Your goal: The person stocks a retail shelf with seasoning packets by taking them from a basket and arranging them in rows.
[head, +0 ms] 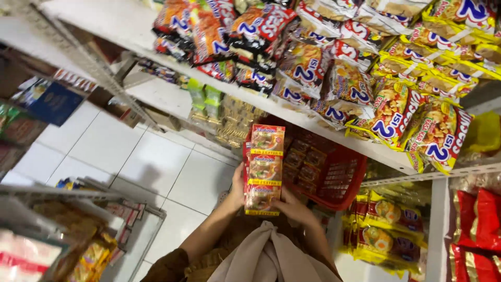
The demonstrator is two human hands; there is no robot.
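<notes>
Noodle packets (pixel 264 169), a stack of red and yellow ones joined in a strip, stand upright in the middle of the head view, held between both hands above a red plastic basket (pixel 334 180) that sits under the white shelf (pixel 313 120).

The left hand (pixel 236 190) is clamped on the stack's left edge near its lower half, fingers wrapped round the side. The right hand (pixel 295 208) is closed on the lower right corner, thumb against the front of the bottom packet. So the stack rises out of the two hands, its upper part unsupported and leaning a little toward the far side, its top close to the shelf's front edge.

What could go wrong, as I judge it: the grip is low, so the top packets could fold over or slide out of the stack and drop to the tiled floor (pixel 156 162) or into the basket. The slick wrappers would make that easier. The shelf above is crammed with orange and yellow snack bags (pixel 365 89) hanging over its edge; lifting the stack could knock one loose.

To the right, on a lower shelf, lie more yellow noodle packs (pixel 386 230) and red bags (pixel 477 230). At near left stands a wire rack (pixel 104 219) of wrapped goods.
</notes>
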